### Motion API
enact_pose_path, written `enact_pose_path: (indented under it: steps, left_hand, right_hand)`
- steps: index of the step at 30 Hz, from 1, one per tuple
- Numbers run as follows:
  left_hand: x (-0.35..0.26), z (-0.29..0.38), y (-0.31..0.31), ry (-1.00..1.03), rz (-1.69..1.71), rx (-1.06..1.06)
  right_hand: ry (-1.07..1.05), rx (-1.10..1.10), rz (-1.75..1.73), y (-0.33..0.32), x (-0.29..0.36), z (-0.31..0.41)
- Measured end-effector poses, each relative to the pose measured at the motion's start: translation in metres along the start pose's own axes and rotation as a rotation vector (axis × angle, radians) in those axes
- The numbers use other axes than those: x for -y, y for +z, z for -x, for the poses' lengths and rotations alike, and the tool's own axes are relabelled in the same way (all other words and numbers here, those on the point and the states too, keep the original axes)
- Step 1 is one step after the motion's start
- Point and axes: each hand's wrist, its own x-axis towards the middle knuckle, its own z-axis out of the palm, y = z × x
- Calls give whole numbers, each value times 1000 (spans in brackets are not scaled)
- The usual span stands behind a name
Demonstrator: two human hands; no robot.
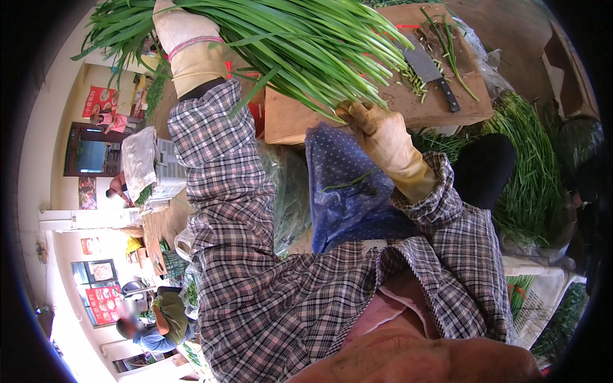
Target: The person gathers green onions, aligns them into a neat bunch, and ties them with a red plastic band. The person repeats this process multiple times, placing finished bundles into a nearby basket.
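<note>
My left hand (187, 31), in a pale glove with a pink band at the wrist, holds a large bunch of garlic chives (297, 43) by its leafy part; its fingertips are hidden. The bunch slants across the top of the view, pale stem ends towards the right. My right hand (378, 129), in a stained glove, has its fingers curled at the nearest stem ends. Beyond it a cleaver (424, 60) with a black handle lies flat on a brown work surface (311, 115). Cut stem pieces (412, 81) are scattered beside the blade, and several loose stalks (452, 57) lie past it.
A blue dotted plastic sheet (354, 191) covers my lap. A heap of chives (527, 177) stands at the right, near a cardboard box (570, 72). White plastic crates (170, 163) are at the left. A seated person (163, 321) is at the lower left, with other people farther back.
</note>
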Motion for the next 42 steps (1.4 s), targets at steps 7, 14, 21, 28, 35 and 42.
enact_pose_path:
  steps: [7,14,21,28,35,42]
  left_hand:
    - [9,-10,-9,211,-280,141]
    - [18,-32,-9,-86,20,95]
    - [26,-46,-20,-89,51,77]
    - [24,-54,-29,-147,53,76]
    - [32,-46,-21,-168,15,80]
    - [32,-31,-12,-163,-48,-4]
  right_hand:
    - [70,41,61,-23,3,22]
    - [74,32,113,-13,2,-6]
    - [44,-59,-118,-11,-11,17]
    - [135,810,424,-40,-11,74]
    - [101,116,150,-36,-10,21]
    - [331,-10,57,-13,-25,4]
